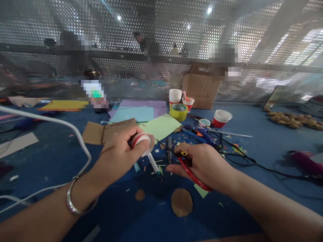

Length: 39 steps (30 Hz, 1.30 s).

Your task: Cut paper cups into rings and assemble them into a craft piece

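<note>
Held in my left hand (123,146) is a small white paper cup (148,141) with a red band, tipped on its side with its fingers wrapped round it. My right hand (199,159) grips a pair of red-handled scissors (193,176); their dark blades point left, and the tips are close to the cup's edge. Whether the blades touch the cup I cannot tell. Beneath the cup lies a white pen-like stick (153,164) with a teal end. A grey utility knife (169,149) rests just behind the scissor blades. Two brown cardboard discs (181,202) lie in front of my hands.
Behind are green paper (161,127), blue paper (133,114), folded cardboard (93,133), yellow tape (178,112), stacked cups (175,95) and a red-white cup (221,118). A blue glue gun (205,135) trails a black cable. A white cable (73,129) curves at left. Paper scraps litter the middle.
</note>
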Each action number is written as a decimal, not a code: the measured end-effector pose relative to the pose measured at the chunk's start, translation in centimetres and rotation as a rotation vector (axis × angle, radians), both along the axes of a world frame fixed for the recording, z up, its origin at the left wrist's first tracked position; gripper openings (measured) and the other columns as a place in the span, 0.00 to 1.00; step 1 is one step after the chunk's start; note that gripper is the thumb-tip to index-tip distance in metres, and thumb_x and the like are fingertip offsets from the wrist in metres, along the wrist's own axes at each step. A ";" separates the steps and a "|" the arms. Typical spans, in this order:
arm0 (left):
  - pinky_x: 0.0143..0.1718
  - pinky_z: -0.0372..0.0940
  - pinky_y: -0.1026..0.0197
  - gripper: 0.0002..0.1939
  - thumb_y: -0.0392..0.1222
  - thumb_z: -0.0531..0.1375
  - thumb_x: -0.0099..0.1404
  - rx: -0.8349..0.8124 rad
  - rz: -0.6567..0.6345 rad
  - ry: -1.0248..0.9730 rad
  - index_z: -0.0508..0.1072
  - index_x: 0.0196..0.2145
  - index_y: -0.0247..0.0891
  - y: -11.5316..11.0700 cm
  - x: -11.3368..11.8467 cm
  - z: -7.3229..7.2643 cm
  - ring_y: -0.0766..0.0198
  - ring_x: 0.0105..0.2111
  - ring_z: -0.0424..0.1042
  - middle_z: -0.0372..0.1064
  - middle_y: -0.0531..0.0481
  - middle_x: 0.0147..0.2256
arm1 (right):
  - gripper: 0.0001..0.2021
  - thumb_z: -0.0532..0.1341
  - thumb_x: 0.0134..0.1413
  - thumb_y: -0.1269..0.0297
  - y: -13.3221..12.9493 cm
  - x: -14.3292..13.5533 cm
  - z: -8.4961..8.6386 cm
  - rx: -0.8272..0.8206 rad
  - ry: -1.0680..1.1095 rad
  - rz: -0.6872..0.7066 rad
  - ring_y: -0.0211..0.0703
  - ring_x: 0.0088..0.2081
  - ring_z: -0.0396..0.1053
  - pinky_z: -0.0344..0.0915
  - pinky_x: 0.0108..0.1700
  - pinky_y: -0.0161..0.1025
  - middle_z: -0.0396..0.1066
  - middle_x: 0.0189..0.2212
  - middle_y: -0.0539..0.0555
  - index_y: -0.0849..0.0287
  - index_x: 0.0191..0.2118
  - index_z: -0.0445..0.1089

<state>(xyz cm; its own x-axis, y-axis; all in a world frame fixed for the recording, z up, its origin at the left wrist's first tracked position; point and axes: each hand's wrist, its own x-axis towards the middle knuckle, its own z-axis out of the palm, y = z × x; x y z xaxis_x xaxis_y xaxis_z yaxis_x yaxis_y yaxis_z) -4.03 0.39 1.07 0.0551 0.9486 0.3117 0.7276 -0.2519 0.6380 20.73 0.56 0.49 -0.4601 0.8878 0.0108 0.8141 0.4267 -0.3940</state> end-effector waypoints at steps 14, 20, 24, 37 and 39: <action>0.34 0.63 0.57 0.10 0.49 0.60 0.67 0.106 0.035 0.091 0.70 0.31 0.42 0.6 -0.5 -0.2 0.58 0.30 0.70 0.70 0.54 0.26 | 0.31 0.73 0.46 0.32 -0.1 0.0 0.1 -0.174 0.259 0.122 0.40 0.23 0.67 0.55 0.26 0.36 0.67 0.20 0.44 0.55 0.38 0.67; 0.39 0.64 0.55 0.10 0.50 0.61 0.69 0.208 0.043 0.125 0.77 0.39 0.42 0.2 -0.2 0.0 0.56 0.36 0.75 0.79 0.50 0.36 | 0.22 0.69 0.60 0.41 -0.5 -0.4 0.1 -0.044 0.113 0.044 0.38 0.24 0.60 0.51 0.28 0.36 0.68 0.23 0.48 0.56 0.34 0.66; 0.35 0.64 0.57 0.15 0.56 0.61 0.71 0.147 0.048 0.136 0.79 0.42 0.43 -0.6 0.2 -0.2 0.57 0.33 0.76 0.79 0.51 0.34 | 0.20 0.68 0.62 0.46 -0.3 -0.6 -0.3 -0.023 0.046 0.023 0.36 0.23 0.53 0.47 0.28 0.36 0.64 0.21 0.46 0.56 0.32 0.65; 0.28 0.65 0.61 0.16 0.58 0.60 0.72 0.207 -0.032 0.197 0.79 0.42 0.44 -1.5 0.3 -0.5 0.60 0.27 0.75 0.77 0.54 0.28 | 0.18 0.67 0.65 0.48 -0.3 -0.7 0.2 -0.071 0.045 0.016 0.33 0.21 0.51 0.47 0.28 0.35 0.65 0.20 0.46 0.58 0.33 0.72; 0.27 0.63 0.62 0.16 0.58 0.60 0.72 0.221 -0.025 0.207 0.79 0.41 0.44 -1.6 0.3 -0.5 0.60 0.26 0.74 0.76 0.54 0.27 | 0.18 0.66 0.66 0.49 -0.3 -0.7 0.2 -0.067 0.028 0.009 0.33 0.21 0.51 0.47 0.28 0.35 0.64 0.20 0.46 0.58 0.33 0.71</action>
<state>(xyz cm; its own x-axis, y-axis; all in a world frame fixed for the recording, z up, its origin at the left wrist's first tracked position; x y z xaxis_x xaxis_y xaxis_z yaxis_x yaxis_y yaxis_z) -3.73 -1.19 0.59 0.1616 0.8563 0.4905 0.8281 -0.3881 0.4046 19.99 0.24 0.67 -0.4686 0.8827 -0.0357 0.7986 0.4059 -0.4443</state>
